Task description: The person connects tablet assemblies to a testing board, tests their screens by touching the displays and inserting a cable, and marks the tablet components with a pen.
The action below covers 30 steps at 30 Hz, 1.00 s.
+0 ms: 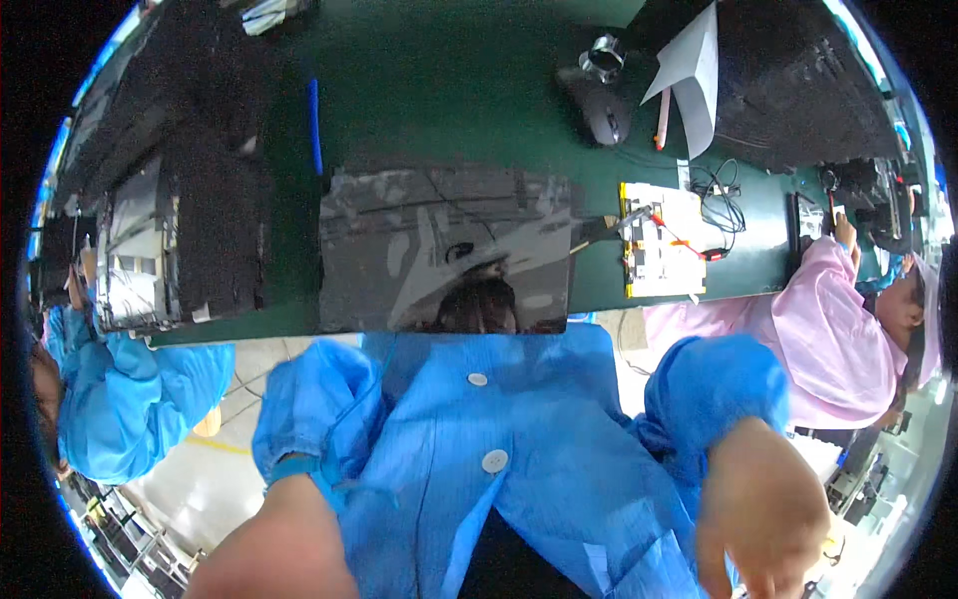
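Note:
My left hand [274, 549] is low at the lower edge, beside my blue smock [539, 399]. Its fingers fall outside the picture. On the other side of the smock hangs my right hand [768, 509], blurred, with fingers pointing down; whether it holds anything cannot be made out. Both hands are away from the table, below its front edge. Straight ahead, a glossy black flat panel [369, 290] lies at that edge, reflecting light and a dark head shape. A blue cord-like band [299, 464] circles my left wrist.
On the green table [429, 90] are a blue stick [315, 125], a black mouse [606, 118], a roll of tape [604, 60] and a white-and-yellow battery pack [664, 270] with red and black leads. A person in pink [828, 339] sits right, another in blue [125, 389] left.

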Available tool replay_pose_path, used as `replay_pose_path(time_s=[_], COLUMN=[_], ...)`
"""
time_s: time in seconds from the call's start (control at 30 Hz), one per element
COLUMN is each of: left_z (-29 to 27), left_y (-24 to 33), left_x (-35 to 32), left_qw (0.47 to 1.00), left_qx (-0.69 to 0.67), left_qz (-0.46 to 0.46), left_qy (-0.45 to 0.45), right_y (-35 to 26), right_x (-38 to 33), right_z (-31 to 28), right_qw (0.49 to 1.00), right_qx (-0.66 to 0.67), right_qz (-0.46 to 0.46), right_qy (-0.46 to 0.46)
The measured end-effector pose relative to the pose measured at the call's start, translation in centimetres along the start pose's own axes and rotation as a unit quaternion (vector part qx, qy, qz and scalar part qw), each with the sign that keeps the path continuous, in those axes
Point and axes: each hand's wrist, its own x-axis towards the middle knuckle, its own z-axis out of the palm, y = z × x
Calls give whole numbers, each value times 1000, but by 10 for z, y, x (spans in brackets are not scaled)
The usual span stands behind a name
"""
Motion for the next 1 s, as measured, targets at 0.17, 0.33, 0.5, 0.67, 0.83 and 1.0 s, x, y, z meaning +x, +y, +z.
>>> replay_pose_path(time_s=[0.17,0.33,0.5,0.67,0.83,1.0], left_z=[-52,-24,-27,9,88,132], left_y=[-3,-35,-43,-51,-58,-72], left_x=[-59,-98,-115,-121,-123,-167], left_qw=[961,748,695,702,698,709], left_qx=[253,464,476,414,271,274], left_qz=[106,-394,-461,-463,-395,-321], left_qy=[-28,-266,-278,-349,-532,-565], right_y=[-18,9,12,2,-3,15], right_x=[-75,-143,-163,-160,-150,-151], right_z=[-67,-109,-89,-83,-97,-111], right_qw=[718,629,613,636,666,632], right_qx=[-324,-279,-248,-187,-307,-176], right_qz=[403,511,540,557,492,475], right_qy=[-467,-516,-520,-500,-469,-587])
